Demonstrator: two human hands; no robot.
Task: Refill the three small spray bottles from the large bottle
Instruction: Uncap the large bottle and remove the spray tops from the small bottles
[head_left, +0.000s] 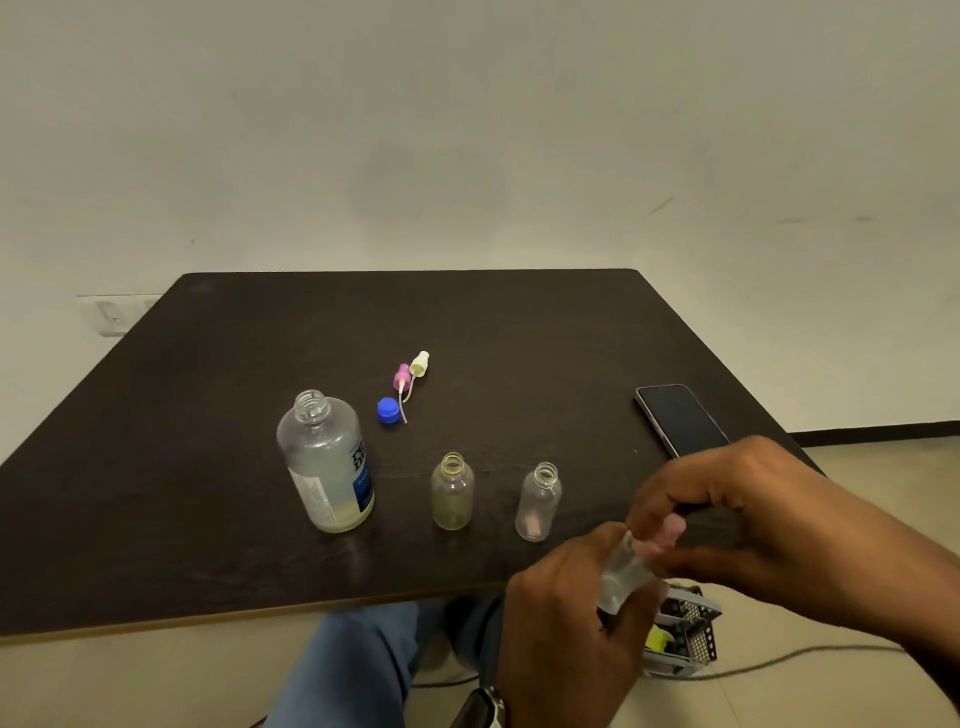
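Note:
The large clear bottle (327, 462) with a blue-and-white label stands uncapped on the dark table (208, 467), a little liquid at its bottom. Its blue cap (388, 409) lies behind it, next to a pink spray head (401, 376) and a white spray head (420, 364). Two small bottles stand open: a yellowish one (452, 492) and a clear one (538, 503). My left hand (566, 634) grips a third small clear bottle (623, 571) over the table's front edge. My right hand (753, 514) pinches the pink spray top (667, 530) on that bottle's neck.
A dark phone (680, 418) lies face up at the table's right edge. On the floor below my hands sits a perforated metal box (685, 639) with a cable running right. My legs in blue trousers (363, 670) show under the front edge.

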